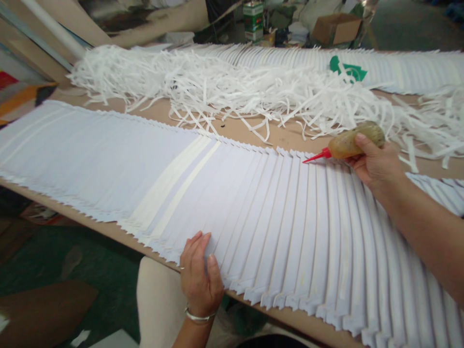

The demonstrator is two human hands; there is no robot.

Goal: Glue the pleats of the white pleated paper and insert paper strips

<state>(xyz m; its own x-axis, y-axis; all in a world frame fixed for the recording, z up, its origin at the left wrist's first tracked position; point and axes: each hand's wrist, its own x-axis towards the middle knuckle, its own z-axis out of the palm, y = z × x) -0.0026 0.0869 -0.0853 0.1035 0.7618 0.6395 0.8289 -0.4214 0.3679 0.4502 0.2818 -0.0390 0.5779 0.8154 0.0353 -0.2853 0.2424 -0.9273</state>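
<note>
My right hand (377, 162) is wrapped round a yellowish glue bottle (348, 143) with a red pointed nozzle. The nozzle tip is at the far edge of a long row of overlapping white strips (268, 212), angled down to the left; whether it touches them I cannot tell. At the row's near edge my left hand (199, 270) rests on the strips, fingers stretched out and thumb apart. It wears a ring and a bracelet. To the left the strips lie closely overlapped, with cream bands (174, 188) across them; to the right they fan out in steps.
A tangled heap of thin white ribbons (232, 87) lies behind the row on the brown table (290, 137). A green scrap (348, 70) sits on it. Another row of white strips (409, 70) runs farther back. Beyond stand a green tin (253, 21) and a cardboard box (335, 29).
</note>
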